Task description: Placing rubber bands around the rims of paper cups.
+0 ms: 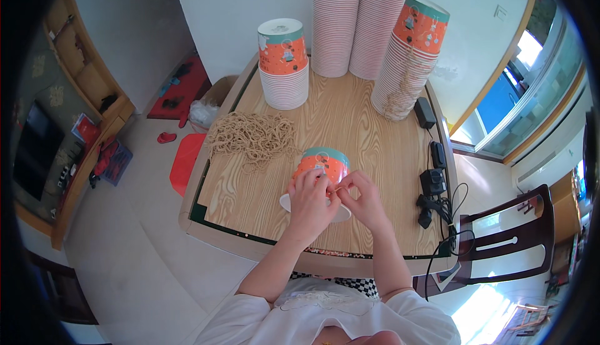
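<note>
In front of me on the table is an orange paper tub (338, 159) with a teal band, its wide white rim toward me. My left hand (310, 202) lies over the tub's near side, fingers bent and thumb meeting forefinger. Against the tub's right side, my right hand (364, 202) pinches with thumb and forefinger, close to the left fingertips. Between the two hands there seems to be a thin strand, too small to make out. A loose heap of tan cord (253, 139) lies to the left of the tub.
Behind stand a short stack of tubs (282, 64), two tall stacks (337, 26), and a right-hand stack (409, 57) with cord down its side. Black adapters and cables (432, 182) line the table's right edge, beside a dark chair (509, 235). A red stool (185, 165) is at left.
</note>
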Tool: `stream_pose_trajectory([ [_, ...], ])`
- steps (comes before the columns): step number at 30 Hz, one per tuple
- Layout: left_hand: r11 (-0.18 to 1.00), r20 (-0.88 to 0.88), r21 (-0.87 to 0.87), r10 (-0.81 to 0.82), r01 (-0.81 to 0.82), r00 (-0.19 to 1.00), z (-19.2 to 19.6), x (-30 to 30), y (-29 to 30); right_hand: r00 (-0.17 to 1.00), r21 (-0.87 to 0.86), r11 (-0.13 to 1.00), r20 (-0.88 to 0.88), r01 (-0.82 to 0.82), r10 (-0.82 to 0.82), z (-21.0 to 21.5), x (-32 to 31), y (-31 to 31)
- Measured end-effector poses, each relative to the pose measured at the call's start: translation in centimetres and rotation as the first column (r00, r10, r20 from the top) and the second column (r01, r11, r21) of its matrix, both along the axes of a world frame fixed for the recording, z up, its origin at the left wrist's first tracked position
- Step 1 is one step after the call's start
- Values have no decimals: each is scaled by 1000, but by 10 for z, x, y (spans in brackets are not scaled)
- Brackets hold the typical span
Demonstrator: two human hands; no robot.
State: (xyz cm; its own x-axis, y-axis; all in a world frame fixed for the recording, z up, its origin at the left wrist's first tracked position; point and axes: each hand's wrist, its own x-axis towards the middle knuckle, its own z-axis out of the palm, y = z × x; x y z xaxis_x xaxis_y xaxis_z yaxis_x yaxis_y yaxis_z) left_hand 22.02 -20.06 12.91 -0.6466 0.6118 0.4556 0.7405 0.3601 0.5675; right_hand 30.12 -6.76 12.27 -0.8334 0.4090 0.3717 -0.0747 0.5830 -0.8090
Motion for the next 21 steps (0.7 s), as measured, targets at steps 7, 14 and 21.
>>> stream_pose_trajectory([
  [7, 1000, 6, 6, -1, 1, 1000, 1, 0, -1, 994, 52, 995, -68, -83, 86, 9, 2, 1],
  [14, 1000, 10, 2, -3, 3, 1000, 1, 0, -1, 997, 50, 998, -65, -47, 50, 8, 1, 1],
  [21, 1000, 13, -3, -3, 3, 1000, 2, 0, -1, 999, 76, 997, -39, -30, 33, 8, 1, 1],
])
